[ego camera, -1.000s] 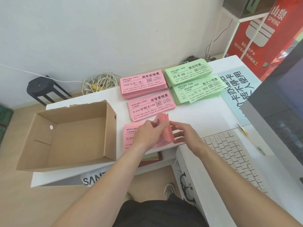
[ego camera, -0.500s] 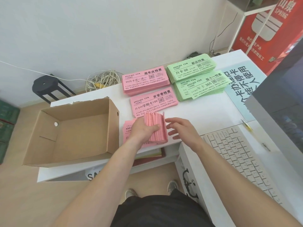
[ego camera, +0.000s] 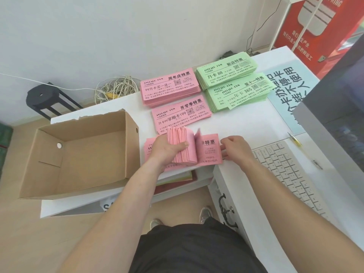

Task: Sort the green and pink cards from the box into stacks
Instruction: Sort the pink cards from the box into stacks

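From the head view, the open brown cardboard box [ego camera: 130,148] filled the left end of the white table [ego camera: 246,125], its right wall just beside the nearest flat stack of pink paper cards [ego camera: 209,149], which lay right at the table's front edge. Behind it sat a middle pink card stack [ego camera: 181,115] and a far pink card stack [ego camera: 169,89], with two fanned green card stacks [ego camera: 232,83] to their right. A bare strip of tabletop ran between those green stacks and the white keyboard [ego camera: 285,174]. The left hand [ego camera: 165,150] gripped a thick bundle of pink cards [ego camera: 186,146], held on edge over the nearest stack. The right hand [ego camera: 237,148] lay loosely open, fingertips touching that stack's right edge.
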Available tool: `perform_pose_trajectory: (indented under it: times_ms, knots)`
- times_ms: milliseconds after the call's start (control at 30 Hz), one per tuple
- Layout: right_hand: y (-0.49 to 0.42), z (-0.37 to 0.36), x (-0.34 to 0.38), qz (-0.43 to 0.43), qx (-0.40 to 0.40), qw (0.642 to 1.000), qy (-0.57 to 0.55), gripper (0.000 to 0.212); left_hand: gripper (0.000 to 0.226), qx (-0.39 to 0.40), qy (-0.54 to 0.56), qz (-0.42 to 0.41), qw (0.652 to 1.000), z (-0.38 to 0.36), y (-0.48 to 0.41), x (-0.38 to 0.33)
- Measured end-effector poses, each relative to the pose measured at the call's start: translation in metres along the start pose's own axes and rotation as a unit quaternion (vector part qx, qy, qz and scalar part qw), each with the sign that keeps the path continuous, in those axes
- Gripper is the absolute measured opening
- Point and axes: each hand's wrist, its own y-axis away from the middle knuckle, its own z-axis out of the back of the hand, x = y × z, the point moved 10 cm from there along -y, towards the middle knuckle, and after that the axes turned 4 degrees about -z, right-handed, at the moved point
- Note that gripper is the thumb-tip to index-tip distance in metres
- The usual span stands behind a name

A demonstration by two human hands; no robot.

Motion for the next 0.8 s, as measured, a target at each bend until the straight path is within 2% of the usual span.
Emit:
perform_pose_trajectory:
  times_ms: [233, 567, 667, 767, 800]
  knots:
    - [0.006, 0.002, 0.002, 0.003, -0.013, 1.000, 0.011, 0.023, 0.032, 0.001, 0.017, -0.002, 1.000, 0.002, -0.002, 0.003]
    - [0.007, 0.001, 0.007, 0.012, -0.014, 0.999, 0.035, 0.024, 0.047, 0.002, -0.009, 0.012, 1.000, 0.000, -0.001, 0.005]
    - [0.006, 0.000, 0.008, 0.020, -0.009, 0.999, 0.040, 0.024, 0.064, 0.001, -0.016, 0.017, 1.000, 0.000, -0.001, 0.005]
    - [0.006, 0.000, 0.010, 0.025, -0.010, 0.999, 0.039, 0.018, 0.096, 0.005, -0.016, 0.025, 1.000, 0.001, -0.006, 0.013]
    - [0.005, 0.000, 0.010, 0.026, -0.011, 0.999, 0.038, 0.018, 0.089, 0.007, -0.012, 0.022, 1.000, 0.000, -0.005, 0.010]
